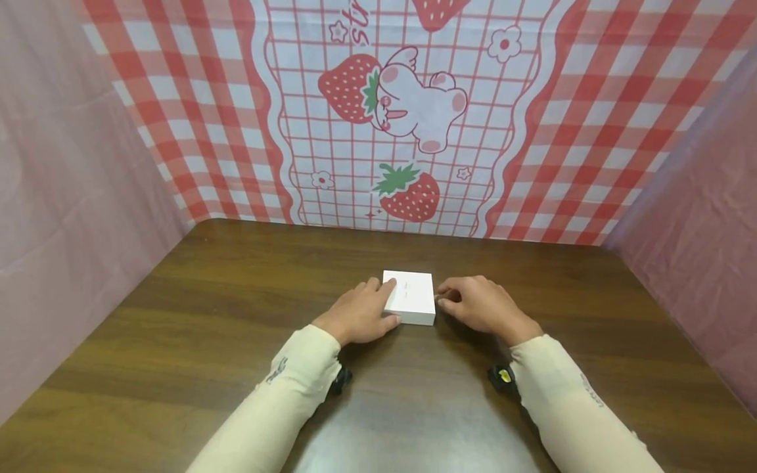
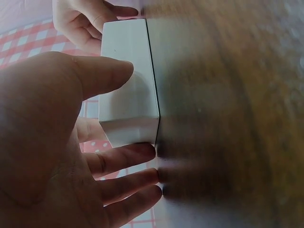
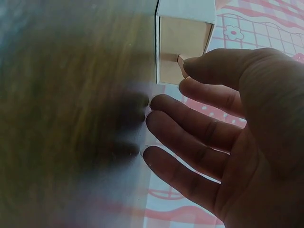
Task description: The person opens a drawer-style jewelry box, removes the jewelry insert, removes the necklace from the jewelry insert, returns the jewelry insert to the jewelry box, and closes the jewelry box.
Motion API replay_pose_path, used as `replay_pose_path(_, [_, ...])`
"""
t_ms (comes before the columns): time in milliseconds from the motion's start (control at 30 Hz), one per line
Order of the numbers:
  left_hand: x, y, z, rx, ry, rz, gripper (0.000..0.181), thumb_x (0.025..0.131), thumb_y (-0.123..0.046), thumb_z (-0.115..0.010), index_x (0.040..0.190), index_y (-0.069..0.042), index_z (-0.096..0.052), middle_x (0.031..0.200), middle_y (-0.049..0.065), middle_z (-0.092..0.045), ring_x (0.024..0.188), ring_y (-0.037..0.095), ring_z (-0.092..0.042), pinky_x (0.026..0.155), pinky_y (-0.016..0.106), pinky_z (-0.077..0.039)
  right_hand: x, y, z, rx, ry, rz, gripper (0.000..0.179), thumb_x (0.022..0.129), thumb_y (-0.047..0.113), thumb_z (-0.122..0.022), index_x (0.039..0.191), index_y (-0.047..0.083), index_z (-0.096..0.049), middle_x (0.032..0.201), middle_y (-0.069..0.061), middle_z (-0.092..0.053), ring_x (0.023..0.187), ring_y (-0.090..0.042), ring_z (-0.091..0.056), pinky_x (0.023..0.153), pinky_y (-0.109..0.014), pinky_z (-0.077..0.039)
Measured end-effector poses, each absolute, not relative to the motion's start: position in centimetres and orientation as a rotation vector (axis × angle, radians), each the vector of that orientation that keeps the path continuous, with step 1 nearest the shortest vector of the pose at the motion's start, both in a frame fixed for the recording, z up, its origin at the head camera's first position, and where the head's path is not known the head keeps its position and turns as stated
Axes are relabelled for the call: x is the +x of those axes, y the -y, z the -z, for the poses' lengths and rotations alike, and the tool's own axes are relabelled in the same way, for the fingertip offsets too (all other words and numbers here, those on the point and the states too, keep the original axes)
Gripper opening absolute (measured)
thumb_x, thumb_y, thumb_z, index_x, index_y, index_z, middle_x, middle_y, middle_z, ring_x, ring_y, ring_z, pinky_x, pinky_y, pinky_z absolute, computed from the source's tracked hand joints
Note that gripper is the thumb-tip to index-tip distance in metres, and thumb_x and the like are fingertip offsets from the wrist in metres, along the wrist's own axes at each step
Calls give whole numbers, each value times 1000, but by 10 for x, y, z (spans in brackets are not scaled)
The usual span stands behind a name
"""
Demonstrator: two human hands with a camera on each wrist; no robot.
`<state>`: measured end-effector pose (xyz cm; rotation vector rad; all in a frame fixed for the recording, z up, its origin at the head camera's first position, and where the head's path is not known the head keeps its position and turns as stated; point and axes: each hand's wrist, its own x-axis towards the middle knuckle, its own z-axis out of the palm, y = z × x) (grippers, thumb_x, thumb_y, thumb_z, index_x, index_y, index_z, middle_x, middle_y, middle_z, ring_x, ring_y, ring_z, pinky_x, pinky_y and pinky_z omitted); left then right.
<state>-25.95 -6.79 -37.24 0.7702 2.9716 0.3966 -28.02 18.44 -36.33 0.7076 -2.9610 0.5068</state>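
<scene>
A flat white box point(image 1: 414, 299) with small faint print on top lies on the wooden table. At its left end my left hand point(image 1: 362, 311) holds it: the thumb presses the near side, the index finger reaches onto the top, and another finger touches the end in the left wrist view. The box's right end point(image 3: 183, 40) shows plain brown cardboard within a white rim. From that end sticks a small brown tab point(image 3: 181, 64), which my right hand point(image 1: 480, 304) pinches between thumb and index finger. The right hand's other fingers point(image 3: 180, 130) are spread, their tips near the tabletop.
The brown wood table point(image 1: 236, 276) spreads around the box. Behind it hangs a red and white checked cloth point(image 1: 225, 112) with strawberry prints. Pink curtains point(image 1: 71, 164) close off both sides. A dark wrist device point(image 1: 503, 377) sits by the right sleeve.
</scene>
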Motion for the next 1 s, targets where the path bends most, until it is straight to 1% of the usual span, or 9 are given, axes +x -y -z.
replay_pose_path(333, [-260,68,371,764,-2968,-414,72,99,-41,-60,157,-9,-32,139,19,-49,123,31,-52,103,44,-44,-280,-182,363,713,2970,-506,29,93,25,-71,120,15,-74,101,2,-73,87,-13,-65,81,-45,-55])
replay_pose_path(733, [-258,68,372,734,-2971,-434,72,99,-41,-60,157,-10,-33,140,18,-50,123,30,-52,102,44,-45,-280,-182,365,736,2975,-511,26,94,27,-71,116,15,-75,99,4,-73,89,-13,-66,80,-45,-55])
replay_pose_path(1000, [-258,67,372,740,-2974,-432,72,98,-41,-61,157,-10,-33,139,19,-50,123,31,-53,102,45,-45,-283,-181,366,714,2991,-527,27,93,27,-71,116,14,-75,98,2,-72,83,-13,-63,79,-43,-55])
